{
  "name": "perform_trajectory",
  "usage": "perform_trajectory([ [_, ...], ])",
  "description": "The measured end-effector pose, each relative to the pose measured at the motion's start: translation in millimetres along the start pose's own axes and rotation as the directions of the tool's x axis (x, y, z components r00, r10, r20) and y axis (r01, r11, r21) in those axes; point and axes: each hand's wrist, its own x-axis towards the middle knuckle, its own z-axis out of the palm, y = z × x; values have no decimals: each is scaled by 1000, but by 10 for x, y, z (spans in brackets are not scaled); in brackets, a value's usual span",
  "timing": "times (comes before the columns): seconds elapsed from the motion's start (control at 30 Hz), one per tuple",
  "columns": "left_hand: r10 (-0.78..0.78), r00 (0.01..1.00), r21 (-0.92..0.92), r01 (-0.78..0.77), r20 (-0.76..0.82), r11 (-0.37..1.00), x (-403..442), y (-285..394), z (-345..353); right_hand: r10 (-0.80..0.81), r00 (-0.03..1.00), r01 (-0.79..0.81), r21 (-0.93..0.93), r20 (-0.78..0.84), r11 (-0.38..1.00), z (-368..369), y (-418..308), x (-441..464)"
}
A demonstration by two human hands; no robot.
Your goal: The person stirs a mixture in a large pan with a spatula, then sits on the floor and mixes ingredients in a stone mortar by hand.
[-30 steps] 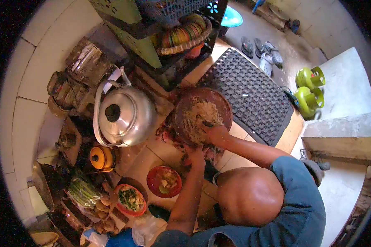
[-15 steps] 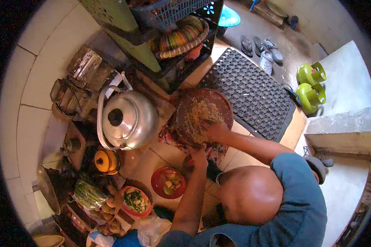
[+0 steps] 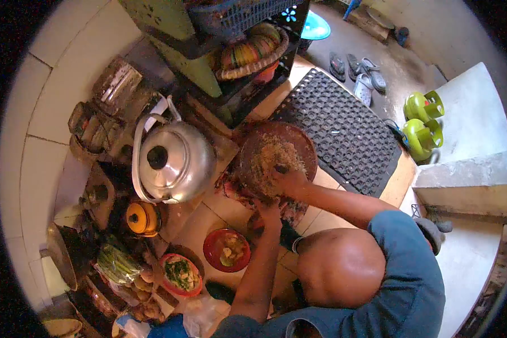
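A wide brown stone mortar (image 3: 305,143) rests on a patterned cloth (image 3: 229,190) on the tiled floor. Coarse, pale brown ground food (image 3: 270,153) covers much of its inside. My right hand (image 3: 292,185) is closed inside the bowl, and the dark rounded end of a pestle (image 3: 281,168) sticks out of the fist. At the mortar's near rim, my left hand (image 3: 268,212) grips the edge; its fingertips are partly hidden. Just below the left hand lies a red plate (image 3: 208,256) with pieces of food on it.
To the left stand a large metal kettle (image 3: 177,163) and a small orange pot (image 3: 142,218). A red bowl of greens (image 3: 181,275) and bagged green vegetables (image 3: 118,263) lie nearer. A black rubber mat (image 3: 343,135) and green gas cylinders (image 3: 419,138) are at the right; a shelf (image 3: 194,79) is behind.
My right hand has shifted slightly within the mortar, and the pestle's dark end now shows more plainly. The left hand stays at the rim. The whole view has shifted a little.
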Motion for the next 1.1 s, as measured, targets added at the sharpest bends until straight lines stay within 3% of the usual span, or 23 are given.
perform_trajectory([
  [0.03, 14, 1000, 33, -13, -28, 999, -16, -28, -22, 153, 981, -155, 15, 119, 988, 73, -46, -47],
  [0.07, 73, 997, 145, -68, -29, 987, -25, -85, -22, 192, 943, -214, 53, 271, 975, -108, -47, 22],
  [0.1, 122, 985, 78, -132, 119, 988, 16, -109, -48, 227, 881, -280, 70, 416, 957, -309, -53, 101],
  [0.13, 168, 950, -5, -173, 264, 985, 78, -166, -123, 162, 818, -325, 210, 553, 922, -509, 165, 376],
  [0.17, 259, 826, -264, -139, 501, 954, 293, -336, -495, 93, 733, -404, 321, 674, 856, -712, 382, 650],
  [0.23, 241, 816, -313, -78, 526, 947, 296, -309, -561, 50, 702, -484, 424, 711, 766, -754, 729, 763],
  [0.27, 115, 939, -126, -78, 323, 989, 124, -146, -298, 75, 748, -416, 377, 659, 828, -913, 804, 792],
  [0.3, 20, 997, 55, -24, 70, 998, -2, -41, -147, 95, 741, -356, 269, 664, 895, -1030, 746, 793],
  [0.37, -20, 998, -144, 28, 61, 989, 130, -151, -320, 155, 679, -206, -16, 717, 978, -1271, 473, 695],
  [0.4, -46, 997, -241, 59, 62, 969, 189, -220, -382, 213, 854, -235, -14, 475, 972, -1020, 288, 486],
  [0.43, -37, 999, -128, 38, 13, 991, 127, -159, -225, 251, 949, -257, 4, 190, 967, -762, 110, 276],
  [0.5, -19, 998, 44, 22, -67, 999, -116, 35, 172, 324, 946, -321, 115, -3, 940, -369, -71, 141],
  [0.53, -14, 995, 96, 23, -96, 995, -185, 54, 240, 306, 842, -332, -22, 444, 943, -681, -162, 259],
  [0.57, -11, 995, 78, 19, -95, 997, -126, 28, 224, 281, 553, -276, -146, 784, 950, -891, -157, 392],
  [0.67, -59, 988, 88, 72, -145, 993, -187, 240, 486, 237, 758, -454, 230, 608, 861, -820, 227, 525],
  [0.77, -13, 992, 99, 25, -124, 995, -128, 236, 372, 15, 758, -359, 398, 653, 844, -834, 616, 572],
  [0.8, 20, 994, 105, -9, -107, 994, -56, 183, 201, -78, 734, -254, 379, 675, 890, -890, 655, 497],
  [0.87, 216, 975, 425, -173, -54, 888, 19, 142, -62, -246, 645, -43, 356, 724, 933, -1281, 453, 322],
  [0.93, 259, 966, 561, -208, -12, 801, 189, 31, -304, -212, 756, 92, 219, 620, 971, -1278, 137, 16],
  [1.0, 193, 979, 520, -132, -64, 844, 292, -37, -429, -82, 773, 12, 114, 630, 993, -1257, -21, -5],
  [1.07, 155, 973, 380, -80, -172, 922, 137, 127, -83, 145, 649, -266, 45, 747, 963, -1124, -235, 158],
  [1.1, 137, 961, 278, -67, -241, 958, 42, 229, 106, 82, 809, -193, 131, 582, 972, -865, -74, 145],
])
